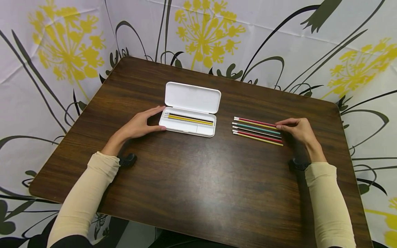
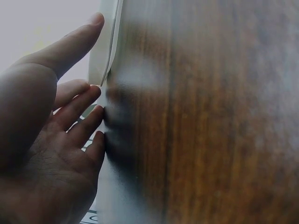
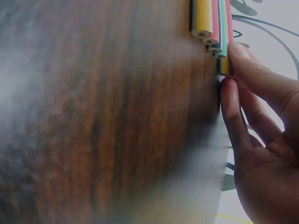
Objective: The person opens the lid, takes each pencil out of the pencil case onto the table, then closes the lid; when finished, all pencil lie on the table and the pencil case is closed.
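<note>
Right-hand station: right hand (image 1: 299, 129) pinches the flat far end of the rearmost red pencil (image 1: 254, 121) between thumb and forefinger. A yellow pencil (image 1: 254, 124) lies right alongside it; cannot tell from here whether the grip takes in both. Nearer the person, roughly parallel on the brown table (image 1: 211, 186): a teal pencil (image 1: 255, 128), a dark one, another red and another yellow. White eraser tips face the case; the opposite ends are flat and unsharpened.

Left-hand station: left hand (image 1: 138, 124) spans the left end of the white pencil case (image 1: 186, 132), thumb and fingers nearly straight, tips touching the corners rather than wrapping round. Lid raised at the back; dark and yellow pencils lie in the long compartment.

Handling estimate: pencils light, stiff, probably smooth-coated; liable to roll or drag a neighbour along. Cores might crack if dropped. Best hold: light two-finger pinch, at mid-shaft for balance; an end grip should let the eraser end dip. Case looks like thin, rigid plastic, light enough to slide; steady it by the base walls, sparing the hinge.
</note>
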Demonstrator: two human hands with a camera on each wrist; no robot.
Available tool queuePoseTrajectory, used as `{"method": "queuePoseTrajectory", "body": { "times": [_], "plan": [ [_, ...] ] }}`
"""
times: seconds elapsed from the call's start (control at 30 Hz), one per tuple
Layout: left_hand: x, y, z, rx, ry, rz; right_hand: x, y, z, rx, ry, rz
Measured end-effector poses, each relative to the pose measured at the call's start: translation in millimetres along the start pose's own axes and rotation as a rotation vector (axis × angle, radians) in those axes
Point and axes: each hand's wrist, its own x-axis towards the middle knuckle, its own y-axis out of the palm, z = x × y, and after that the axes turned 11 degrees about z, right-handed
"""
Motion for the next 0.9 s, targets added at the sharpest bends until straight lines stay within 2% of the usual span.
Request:
{"method": "queuePoseTrajectory", "body": {
  "times": [0.23, 0.4, 0.57, 0.73, 0.9],
  "plan": [
    [0.2, 0.5, -1.1, -0.013, 0.009, -0.002, -3.6, -0.7, 3.9, -0.010, -0.009, -0.021],
    [1.0, -0.2, -1.3, -0.007, 0.005, 0.000, -10.2, 9.4, 28.0, 0.055, -0.018, -0.082],
    [1.4, -0.5, -1.4, -0.006, -0.007, 0.003, -7.7, 34.3, 54.9, 0.089, -0.064, -0.082],
    [1.4, 0.3, -0.5, -0.004, -0.012, 0.004, 14.9, 66.0, 65.7, 0.082, -0.164, -0.050],
    [1.7, -0.1, 0.2, 0.001, -0.018, 0.010, 35.3, 100.4, 100.1, 0.072, -0.279, 0.026]
  ]
}}
